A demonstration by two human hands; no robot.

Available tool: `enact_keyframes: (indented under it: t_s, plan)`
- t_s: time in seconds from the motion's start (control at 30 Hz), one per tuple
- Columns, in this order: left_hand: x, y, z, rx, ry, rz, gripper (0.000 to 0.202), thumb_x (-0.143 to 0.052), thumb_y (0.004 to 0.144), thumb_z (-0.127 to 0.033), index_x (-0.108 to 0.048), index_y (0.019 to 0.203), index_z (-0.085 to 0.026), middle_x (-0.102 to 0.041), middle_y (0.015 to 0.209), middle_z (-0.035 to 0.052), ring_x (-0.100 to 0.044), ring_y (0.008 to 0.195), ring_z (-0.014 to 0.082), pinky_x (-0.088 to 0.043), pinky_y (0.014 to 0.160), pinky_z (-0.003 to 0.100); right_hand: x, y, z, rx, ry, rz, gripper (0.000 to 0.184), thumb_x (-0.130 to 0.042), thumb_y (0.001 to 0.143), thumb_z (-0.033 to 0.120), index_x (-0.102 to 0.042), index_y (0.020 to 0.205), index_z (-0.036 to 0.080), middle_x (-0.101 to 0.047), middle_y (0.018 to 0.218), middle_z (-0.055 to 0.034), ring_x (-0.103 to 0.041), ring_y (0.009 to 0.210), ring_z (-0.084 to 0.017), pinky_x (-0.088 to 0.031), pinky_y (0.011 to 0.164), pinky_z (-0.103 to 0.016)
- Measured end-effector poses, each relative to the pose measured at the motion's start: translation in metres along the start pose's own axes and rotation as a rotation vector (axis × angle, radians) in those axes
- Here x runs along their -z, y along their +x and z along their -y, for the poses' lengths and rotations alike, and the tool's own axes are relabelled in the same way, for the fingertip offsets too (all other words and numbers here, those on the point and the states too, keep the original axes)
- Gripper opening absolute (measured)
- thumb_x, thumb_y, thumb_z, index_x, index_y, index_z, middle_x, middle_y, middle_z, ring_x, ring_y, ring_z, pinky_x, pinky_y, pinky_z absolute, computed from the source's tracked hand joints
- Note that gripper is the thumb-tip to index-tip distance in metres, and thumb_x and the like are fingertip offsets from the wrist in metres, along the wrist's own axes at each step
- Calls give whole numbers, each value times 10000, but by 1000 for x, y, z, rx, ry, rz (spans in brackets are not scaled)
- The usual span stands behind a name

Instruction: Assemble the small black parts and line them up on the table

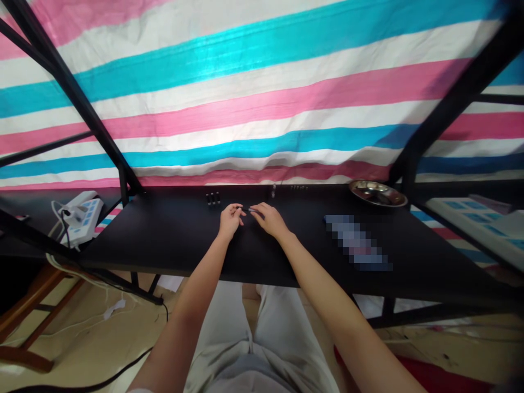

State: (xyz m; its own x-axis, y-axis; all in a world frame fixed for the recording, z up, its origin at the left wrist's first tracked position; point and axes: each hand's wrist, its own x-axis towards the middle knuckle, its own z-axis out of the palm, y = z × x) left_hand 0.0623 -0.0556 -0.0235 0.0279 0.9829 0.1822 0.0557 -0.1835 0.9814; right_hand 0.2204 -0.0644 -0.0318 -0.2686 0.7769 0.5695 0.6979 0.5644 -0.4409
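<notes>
Creased striped sheeting (245,120) hangs behind a smooth, flat black table (164,240), a shiny round metal dish (392,203) at its back right. Left hand (231,218) and right hand (265,217), fingers mostly closed, pinch a thin dark stick (246,209) between them, seemingly unfinished; three short black tubes (213,198) in a row look done, tiny pieces (298,188) perhaps left

Woven tarp (245,109): broad turquoise, pink & white stripes (deeper, duskier pink nr. the bottom). Desk (164,234): plain blk., ditto metal frame (84,103). Slim stick (246,209): blk., greyish twd. one end. Small cylinders (213,198): blk. w/ pale ends. Round dish (382,195): shiny silver. Power strip (89,217), far L.: white w/ lt.-blue panels. Trousers (221,327): v. pale grey. Floor (102,344): beige.
</notes>
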Motion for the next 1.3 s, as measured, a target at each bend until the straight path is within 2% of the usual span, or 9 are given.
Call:
enact_keyframes:
  t_s: [0.1,0.2,0.33,0.47,0.6,0.77,0.9,1.13,1.3]
  plan:
    - [0,1,1,4,19,-22,162,-468,797,-182,-539,929,-120,-601,665,-8,-466,351,39,-367,400,176,0,-1,-2,-40,-125,-24,243,-451,868,308,-643,985,215,-601,929,-82,-537,874,-206,-409,741,-335]
    - [1,2,5,21,70,-76,173,-457,804,-183,-535,947,-125,-597,670,-10,-456,355,32,-365,400,165,0,-3,-8,-137,-216,-105,227,-472,849,296,-674,902,208,-576,863,-98,-518,826,-220,-407,711,-349]
    - [2,1,9,-2,215,-43,192,-452,810,-193,-546,970,-142,-599,682,-11,-463,380,38,-383,429,168,-2,-2,-10,-129,-83,-150,257,-441,860,306,-658,962,213,-556,811,-75,-513,778,-201,-432,710,-333]
    - [0,-5,9,-142,391,81,204,-447,820,-214,-570,978,-173,-612,707,-10,-489,444,51,-415,504,179,-8,-2,-5,-57,54,-62,257,-435,865,315,-638,989,218,-553,799,-50,-521,771,-177,-444,712,-306]
    - [-1,-10,5,-182,369,175,243,-367,869,-276,-569,963,-177,-595,689,-21,-461,420,45,-407,505,179,-12,-3,-3,-20,58,45,228,-436,860,278,-643,931,215,-564,793,-46,-519,759,-168,-433,700,-297]
    - [0,-11,3,-150,359,190,271,-318,890,-297,-555,955,-181,-553,616,-45,-438,395,48,-395,496,177,-11,-2,0,-4,30,105,156,-482,829,237,-634,829,200,-561,747,-33,-509,720,-152,-417,674,-278]
    - [0,-11,2,-145,398,144,270,-303,898,-280,-532,1010,-192,-544,582,-49,-466,431,65,-403,530,180,-12,-2,0,-4,34,109,130,-508,809,244,-628,807,197,-558,723,-24,-508,694,-145,-415,656,-271]
    - [2,-9,4,-170,466,35,263,-308,899,-283,-540,983,-195,-549,568,-39,-493,465,84,-405,563,192,-13,-1,-5,-163,132,3,187,-520,785,333,-626,758,182,-604,696,-30,-529,633,-147,-429,629,-280]
    - [4,-9,6,-182,474,27,271,-307,902,-305,-549,959,-197,-550,567,-36,-491,463,87,-398,558,194,-5,10,-19,-341,178,-76,201,-546,742,358,-622,731,172,-626,654,-22,-558,607,-149,-431,618,-277]
